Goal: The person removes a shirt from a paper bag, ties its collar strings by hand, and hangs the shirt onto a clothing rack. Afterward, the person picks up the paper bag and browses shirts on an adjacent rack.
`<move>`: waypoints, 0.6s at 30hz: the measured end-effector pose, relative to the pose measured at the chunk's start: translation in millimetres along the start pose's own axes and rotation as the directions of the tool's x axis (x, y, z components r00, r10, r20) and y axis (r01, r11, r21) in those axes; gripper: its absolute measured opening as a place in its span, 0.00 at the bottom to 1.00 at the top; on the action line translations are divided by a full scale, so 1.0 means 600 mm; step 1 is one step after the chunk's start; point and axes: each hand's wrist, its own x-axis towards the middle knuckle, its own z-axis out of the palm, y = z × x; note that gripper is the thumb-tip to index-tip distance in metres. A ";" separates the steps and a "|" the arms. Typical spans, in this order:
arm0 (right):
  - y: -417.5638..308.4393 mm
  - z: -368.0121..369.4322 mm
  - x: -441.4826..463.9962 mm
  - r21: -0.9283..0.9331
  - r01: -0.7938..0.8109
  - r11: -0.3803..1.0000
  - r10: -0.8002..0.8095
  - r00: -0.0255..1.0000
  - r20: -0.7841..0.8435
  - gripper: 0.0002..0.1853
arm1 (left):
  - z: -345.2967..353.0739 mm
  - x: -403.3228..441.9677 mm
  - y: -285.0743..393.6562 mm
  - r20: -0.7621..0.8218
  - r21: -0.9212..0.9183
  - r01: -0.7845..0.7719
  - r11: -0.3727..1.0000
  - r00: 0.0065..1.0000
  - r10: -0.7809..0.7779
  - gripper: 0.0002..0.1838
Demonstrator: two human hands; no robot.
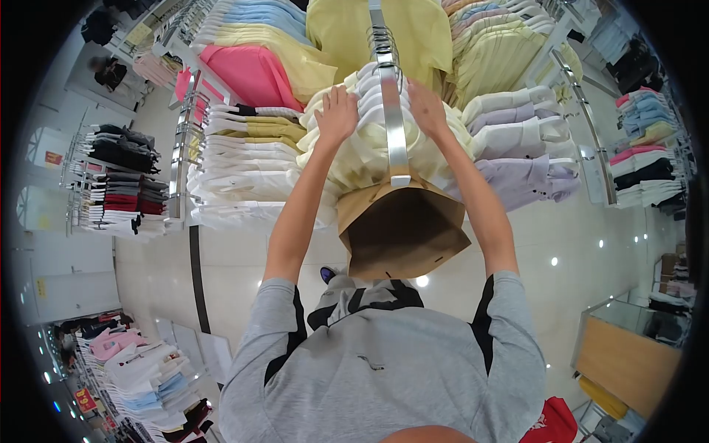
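My left hand (338, 116) lies on the left shoulders of a row of cream shirts (373, 151) on white hangers, its fingers stretched and apart. On the opposite side of the row, my right hand (428, 109) rests against the shirts with its fingers extended, their tips partly hidden among the cloth. Between the hands runs a metal rail (394, 125) that carries the hangers (382, 48). From the rail's near end hangs a brown paper bag (402, 229), its mouth gaping toward me and its inside dark.
White and tan shirts (247, 159) hang to the left, lilac and white ones (521, 181) to the right. A bright pink garment (251, 74) sits farther back left. Metal side rails (181, 155) flank the rack. A wood-fronted counter (624, 354) stands at right.
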 end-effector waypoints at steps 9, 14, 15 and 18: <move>-0.031 -0.015 -0.101 -0.081 0.068 0.994 -0.063 0.996 0.061 0.41 | -0.036 -0.082 0.007 0.230 -0.095 -0.035 0.995 0.972 0.056 0.39; -0.044 -0.021 -0.163 -0.122 0.141 0.982 -0.139 0.990 0.030 0.40 | -0.032 -0.146 0.028 0.094 0.059 -0.042 0.997 0.995 0.036 0.39; -0.051 -0.028 -0.175 -0.118 0.158 0.980 -0.155 0.987 0.036 0.39 | -0.027 -0.152 0.025 0.082 0.076 -0.047 0.996 0.996 0.041 0.39; -0.078 -0.048 -0.204 -0.146 0.202 0.968 -0.199 0.979 0.037 0.36 | 0.016 -0.155 -0.024 -0.063 -0.090 -0.269 0.959 0.962 0.264 0.39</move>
